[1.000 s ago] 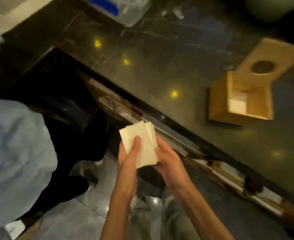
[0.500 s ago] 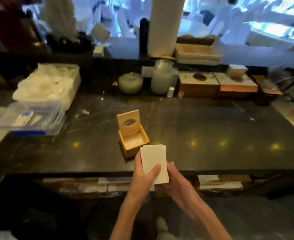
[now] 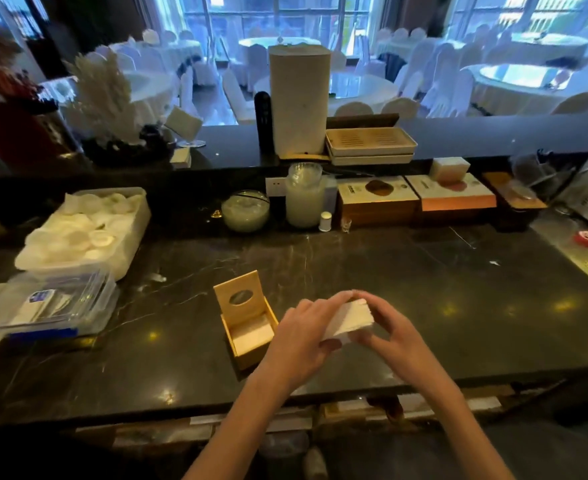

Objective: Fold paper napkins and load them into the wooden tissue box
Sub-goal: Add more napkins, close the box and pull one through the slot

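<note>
A stack of white paper napkins (image 3: 349,320) is held flat above the dark marble counter (image 3: 424,289), between both hands. My left hand (image 3: 299,337) grips its left side with fingers curled over the top. My right hand (image 3: 386,323) grips the right side, fingertips meeting the left hand's on top. Just left of the hands stands the small wooden tissue box (image 3: 247,327). Its lid, which has an oval hole, is tipped up at the back, and white napkins lie inside.
A clear plastic tub of white pieces (image 3: 84,233) and a flat clear case (image 3: 50,303) sit at the left. At the back stand a glass bowl (image 3: 245,209), a jar (image 3: 304,195), wooden boxes (image 3: 417,199) and a tall white cylinder (image 3: 299,98). A red tape roll (image 3: 587,238) lies far right.
The view swung up from the floor to the counter. Both hands carried the napkin stack forward over the counter and turned it from upright to flat, beside the box.
</note>
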A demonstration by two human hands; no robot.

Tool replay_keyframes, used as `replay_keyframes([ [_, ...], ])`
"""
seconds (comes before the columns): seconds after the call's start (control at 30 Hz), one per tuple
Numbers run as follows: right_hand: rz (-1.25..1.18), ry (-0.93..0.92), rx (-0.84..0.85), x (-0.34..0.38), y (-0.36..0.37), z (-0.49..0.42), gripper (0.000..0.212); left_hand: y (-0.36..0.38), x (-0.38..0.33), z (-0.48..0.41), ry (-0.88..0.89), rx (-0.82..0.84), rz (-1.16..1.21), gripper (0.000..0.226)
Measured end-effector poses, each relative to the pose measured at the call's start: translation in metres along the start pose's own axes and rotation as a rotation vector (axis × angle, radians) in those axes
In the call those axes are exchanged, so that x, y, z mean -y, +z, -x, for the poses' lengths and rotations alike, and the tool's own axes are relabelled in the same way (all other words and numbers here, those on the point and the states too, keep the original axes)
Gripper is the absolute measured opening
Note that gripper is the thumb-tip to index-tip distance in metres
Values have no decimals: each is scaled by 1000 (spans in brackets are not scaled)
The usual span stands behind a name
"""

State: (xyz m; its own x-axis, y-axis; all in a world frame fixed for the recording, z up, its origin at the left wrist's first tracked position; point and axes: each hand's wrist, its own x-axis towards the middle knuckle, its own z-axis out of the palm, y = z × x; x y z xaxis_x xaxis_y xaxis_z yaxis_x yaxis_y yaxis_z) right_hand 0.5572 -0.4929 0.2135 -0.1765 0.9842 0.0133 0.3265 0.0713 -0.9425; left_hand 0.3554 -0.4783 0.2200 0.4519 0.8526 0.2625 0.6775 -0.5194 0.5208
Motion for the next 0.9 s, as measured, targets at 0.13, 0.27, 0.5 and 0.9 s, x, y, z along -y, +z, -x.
replay_keyframes([
  [0.13,-87,76,-37,-40,-4,-39,43,25,36,-26,-197,113,190,77],
  [0.27,-151,145,-21,-98,4,-71,40,80,75,-43,-421,90,423,54],
  [0.5,-194,263,-37,-169,5,-99,53,158,105,-59,-588,-1,568,50],
  [0.9,-143,400,56,-229,19,-110,79,216,124,-48,-718,-22,637,72],
])
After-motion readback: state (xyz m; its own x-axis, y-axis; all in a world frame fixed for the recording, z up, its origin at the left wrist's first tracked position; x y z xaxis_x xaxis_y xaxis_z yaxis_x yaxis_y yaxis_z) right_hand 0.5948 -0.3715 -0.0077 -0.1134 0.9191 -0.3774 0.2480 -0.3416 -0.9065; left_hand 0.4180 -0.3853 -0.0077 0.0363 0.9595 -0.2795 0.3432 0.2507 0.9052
